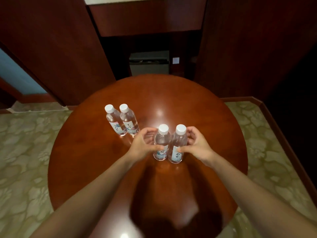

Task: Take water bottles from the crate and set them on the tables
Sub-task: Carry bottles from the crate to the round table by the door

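Two clear water bottles with white caps stand side by side near the middle of the round wooden table point(205, 117). My left hand point(143, 145) grips the left bottle point(162, 143), thumb on its front and fingers curled behind. My right hand point(197, 145) grips the right bottle point(178, 145) the same way. Both bottles stand upright on the tabletop. Two more capped bottles, one point(115, 120) touching the other point(129, 120), stand at the table's left. No crate is in view.
Dark wooden cabinets rise behind the table, with a grey box point(149, 63) in the recess between them. Patterned green carpet point(29, 152) lies on both sides. A wooden skirting board point(281, 134) runs along the right.
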Available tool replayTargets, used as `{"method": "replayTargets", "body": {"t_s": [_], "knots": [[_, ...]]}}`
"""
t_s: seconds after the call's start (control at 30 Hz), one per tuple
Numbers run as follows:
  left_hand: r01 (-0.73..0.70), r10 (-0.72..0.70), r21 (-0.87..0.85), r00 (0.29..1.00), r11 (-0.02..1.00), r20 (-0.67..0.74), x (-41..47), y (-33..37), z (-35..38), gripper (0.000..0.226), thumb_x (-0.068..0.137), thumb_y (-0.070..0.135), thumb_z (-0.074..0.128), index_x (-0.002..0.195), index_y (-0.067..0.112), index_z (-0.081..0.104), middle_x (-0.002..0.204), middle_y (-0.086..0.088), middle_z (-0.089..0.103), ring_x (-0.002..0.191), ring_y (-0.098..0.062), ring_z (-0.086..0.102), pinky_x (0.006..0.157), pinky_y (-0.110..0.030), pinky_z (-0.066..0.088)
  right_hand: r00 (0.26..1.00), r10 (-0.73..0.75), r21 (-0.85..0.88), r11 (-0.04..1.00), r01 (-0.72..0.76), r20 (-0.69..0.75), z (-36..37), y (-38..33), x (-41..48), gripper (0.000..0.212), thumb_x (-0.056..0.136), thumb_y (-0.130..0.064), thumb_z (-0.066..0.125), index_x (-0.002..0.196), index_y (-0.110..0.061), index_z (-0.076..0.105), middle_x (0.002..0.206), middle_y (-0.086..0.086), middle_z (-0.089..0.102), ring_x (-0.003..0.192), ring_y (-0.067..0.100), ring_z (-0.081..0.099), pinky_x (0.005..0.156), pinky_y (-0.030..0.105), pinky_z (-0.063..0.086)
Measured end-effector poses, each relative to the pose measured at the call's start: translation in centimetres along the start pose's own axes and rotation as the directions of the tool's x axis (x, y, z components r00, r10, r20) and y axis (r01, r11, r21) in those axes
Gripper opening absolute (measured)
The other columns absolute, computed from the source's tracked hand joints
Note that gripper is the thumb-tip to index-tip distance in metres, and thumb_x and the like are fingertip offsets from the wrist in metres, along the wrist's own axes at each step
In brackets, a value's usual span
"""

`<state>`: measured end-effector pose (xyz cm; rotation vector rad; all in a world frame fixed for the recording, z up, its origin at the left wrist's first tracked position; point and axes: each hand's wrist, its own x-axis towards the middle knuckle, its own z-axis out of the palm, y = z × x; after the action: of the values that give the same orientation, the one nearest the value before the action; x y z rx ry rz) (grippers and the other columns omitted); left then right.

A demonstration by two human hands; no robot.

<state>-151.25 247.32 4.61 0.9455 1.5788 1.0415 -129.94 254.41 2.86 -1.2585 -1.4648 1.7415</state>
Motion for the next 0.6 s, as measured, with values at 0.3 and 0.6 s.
{"method": "replayTargets", "body": {"t_s": [0.3,0.6], "knots": [[0.027,-0.019,-0.084,0.995,0.996,0.094,3.0,-2.6,-1.2,0.067,0.065,-0.016,0.079,0.113,0.018,0.048,0.123,-0.011,0.059,0.115,-0.029,0.062,0.096,-0.037,0.054,0.999,0.014,-0.052,0.999,-0.012,0.042,0.6,0.7,2.7,0.068,0.066,0.023,0.075,0.107,-0.024,0.051,0.113,-0.006,0.062,0.108,0.017,0.066,0.09,0.035,0.056],[-0.015,0.001,0.146,0.996,0.989,0.094,2.0,-2.3,-1.1,0.067,0.066,-0.009,0.084,0.118,0.018,0.05,0.121,0.002,0.058,0.122,-0.022,0.057,0.104,-0.035,0.049,0.995,-0.037,-0.291,0.955,0.064,0.096,0.6,0.3,1.8,0.069,0.062,0.018,0.079,0.104,-0.026,0.047,0.11,0.001,0.062,0.093,0.012,0.062,0.076,0.025,0.052]]}}
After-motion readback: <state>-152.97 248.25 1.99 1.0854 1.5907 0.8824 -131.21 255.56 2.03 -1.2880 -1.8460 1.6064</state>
